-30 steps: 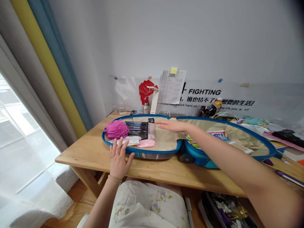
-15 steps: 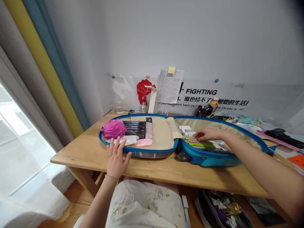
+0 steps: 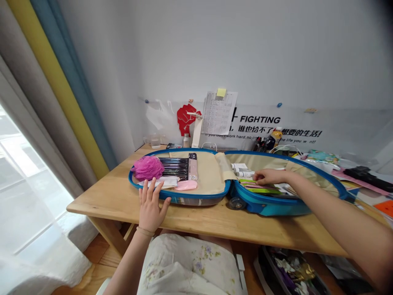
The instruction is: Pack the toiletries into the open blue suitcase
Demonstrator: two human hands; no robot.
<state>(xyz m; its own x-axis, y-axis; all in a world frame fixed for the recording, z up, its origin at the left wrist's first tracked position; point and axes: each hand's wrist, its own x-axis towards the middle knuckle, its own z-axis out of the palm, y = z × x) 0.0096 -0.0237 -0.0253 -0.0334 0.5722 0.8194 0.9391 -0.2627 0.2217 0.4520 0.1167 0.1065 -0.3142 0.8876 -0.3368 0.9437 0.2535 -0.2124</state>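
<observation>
A blue suitcase (image 3: 199,199) lies opened flat on the wooden desk. My left hand (image 3: 152,203) rests with fingers spread over the front rim of its left half. Beside those fingertips are a pink bath puff (image 3: 149,167), a white packet (image 3: 167,182) and a pink oval item (image 3: 186,185). A pack of toothbrushes (image 3: 175,166) lies behind them. Inside the right half, my right hand (image 3: 268,176) has its fingers bent together, pointing down. White tubes (image 3: 244,170) and green packets (image 3: 260,188) are next to it. Whatever its fingertips pinch is hidden.
A small bottle (image 3: 186,141) and a clear cup (image 3: 155,141) stand behind the suitcase on the desk (image 3: 101,200). Papers and packets crowd the right end. Below the desk sits a bin (image 3: 294,266) with crumpled wrappers. Curtains (image 3: 70,90) hang at left.
My right hand has shifted very slightly to the right within the suitcase's right half. The left hand stays on the rim, and the view tilts a little.
</observation>
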